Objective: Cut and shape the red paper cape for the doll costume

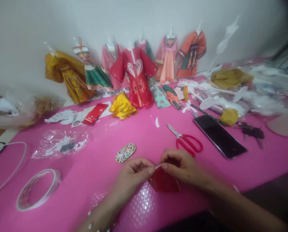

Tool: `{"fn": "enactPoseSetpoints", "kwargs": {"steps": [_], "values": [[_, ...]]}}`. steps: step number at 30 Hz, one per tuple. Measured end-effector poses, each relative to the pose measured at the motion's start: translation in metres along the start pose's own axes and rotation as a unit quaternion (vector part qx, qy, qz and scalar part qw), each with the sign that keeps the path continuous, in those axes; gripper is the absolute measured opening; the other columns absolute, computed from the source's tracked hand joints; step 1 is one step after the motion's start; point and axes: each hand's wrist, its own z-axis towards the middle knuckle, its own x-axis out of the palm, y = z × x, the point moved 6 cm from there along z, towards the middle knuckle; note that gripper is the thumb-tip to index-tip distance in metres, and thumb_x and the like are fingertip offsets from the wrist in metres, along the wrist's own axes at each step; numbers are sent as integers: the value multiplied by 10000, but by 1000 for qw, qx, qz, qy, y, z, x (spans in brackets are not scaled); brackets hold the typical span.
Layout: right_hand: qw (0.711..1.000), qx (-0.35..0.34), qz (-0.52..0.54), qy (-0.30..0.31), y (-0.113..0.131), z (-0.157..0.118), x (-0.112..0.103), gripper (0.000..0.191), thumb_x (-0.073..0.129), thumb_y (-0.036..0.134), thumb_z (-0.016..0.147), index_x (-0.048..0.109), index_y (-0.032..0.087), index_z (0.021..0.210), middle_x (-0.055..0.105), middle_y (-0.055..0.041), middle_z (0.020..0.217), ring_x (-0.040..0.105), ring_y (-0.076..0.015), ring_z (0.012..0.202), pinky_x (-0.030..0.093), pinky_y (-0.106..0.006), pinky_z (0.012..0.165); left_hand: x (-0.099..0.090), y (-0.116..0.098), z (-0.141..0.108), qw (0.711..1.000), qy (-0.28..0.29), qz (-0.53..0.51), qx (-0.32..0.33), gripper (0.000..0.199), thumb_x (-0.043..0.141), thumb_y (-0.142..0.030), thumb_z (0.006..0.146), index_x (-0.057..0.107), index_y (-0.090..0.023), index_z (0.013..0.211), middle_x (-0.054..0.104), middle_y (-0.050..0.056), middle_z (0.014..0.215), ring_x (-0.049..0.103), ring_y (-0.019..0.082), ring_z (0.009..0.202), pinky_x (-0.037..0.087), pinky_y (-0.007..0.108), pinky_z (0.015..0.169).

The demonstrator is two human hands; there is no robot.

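Both my hands pinch the top edge of a small red cloth piece (165, 182) near the front of the pink table. My left hand (137, 172) grips a pale strip along that edge between thumb and finger. Close beside it, my right hand (182, 166) pinches the same edge from the other side. The rest of the red cloth hangs below the fingertips. Just beyond the hands lie red-handled scissors (186, 140), blades pointing away to the left. An oval dish of small multicoloured beads (125, 152) sits beyond my left hand.
Miniature dresses on stands, among them a red robe (139, 77), line the wall. A black phone (219, 136) and keys (253, 132) lie right, near plastic-wrapped pieces (262, 96). Left are a tape roll (39, 190), a clear bag (61, 145) and a red packet (95, 113).
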Motion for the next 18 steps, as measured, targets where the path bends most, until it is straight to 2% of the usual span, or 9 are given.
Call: {"fn": "enactPoseSetpoints", "kwargs": {"steps": [3,10,14,18], "values": [[999,32,23,0,-1,0,-1,107,573,248,793,576,182,709,523,30,636,474,-113,581,350,-232,525,-1,0,1,1000,7,1,1,211,779,-351,738,693,-159,728,692,23,658,622,138,606,503,272,627],[999,25,43,-1,-3,-1,0,110,585,257,768,555,186,689,472,49,577,415,-96,538,308,-221,497,-4,7,5,999,-1,41,15,300,754,-453,740,711,-162,796,710,51,694,629,158,615,499,278,595],[998,25,56,18,-4,-2,4,109,617,243,768,580,175,692,500,44,584,431,-93,542,315,-220,502,0,8,6,999,-17,37,32,289,764,-425,720,664,-162,651,645,11,582,566,121,532,459,238,534],[996,26,78,30,-8,-2,6,167,662,313,769,607,163,722,522,40,597,444,-91,539,324,-216,501,-1,-1,4,998,-51,27,40,287,780,-379,691,632,-157,585,597,-17,537,516,93,501,417,206,511]]}}
